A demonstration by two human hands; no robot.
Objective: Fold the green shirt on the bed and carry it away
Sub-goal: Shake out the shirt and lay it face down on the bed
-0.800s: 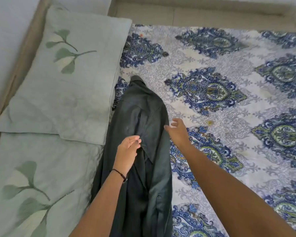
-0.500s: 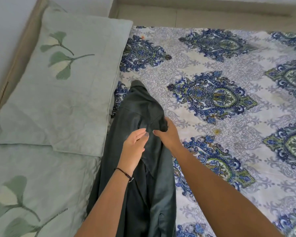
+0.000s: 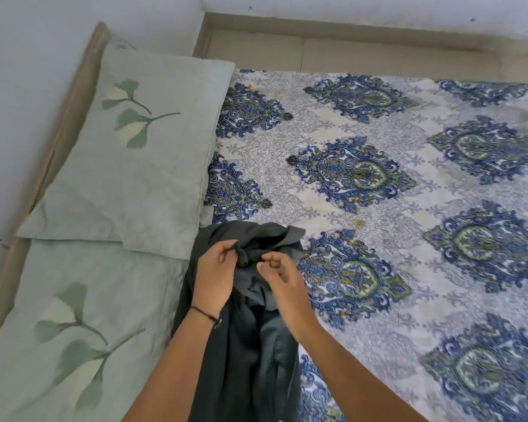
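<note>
Dark green cloth shirt (image 3: 250, 360) lies in a long crumpled strip on the bed, its top end bunched up right between the two grips, the rest running back beneath both wrists. Left grip (image 3: 215, 278) pinches a fold of that bunch, fingers curled. Right grip (image 3: 282, 283) pinches the fabric just beside it. Thin black wristband (image 3: 206, 313) sits behind the left grip. Pale green leaf-print pillows (image 3: 141, 166) lie off to its left, and the blue-and-white patterned bedsheet (image 3: 409, 239) spreads right of the right grip.

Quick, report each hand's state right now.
Left hand: grips the bunched top of the green shirt.
Right hand: fingers curled, pinching the same bunched fabric.
</note>
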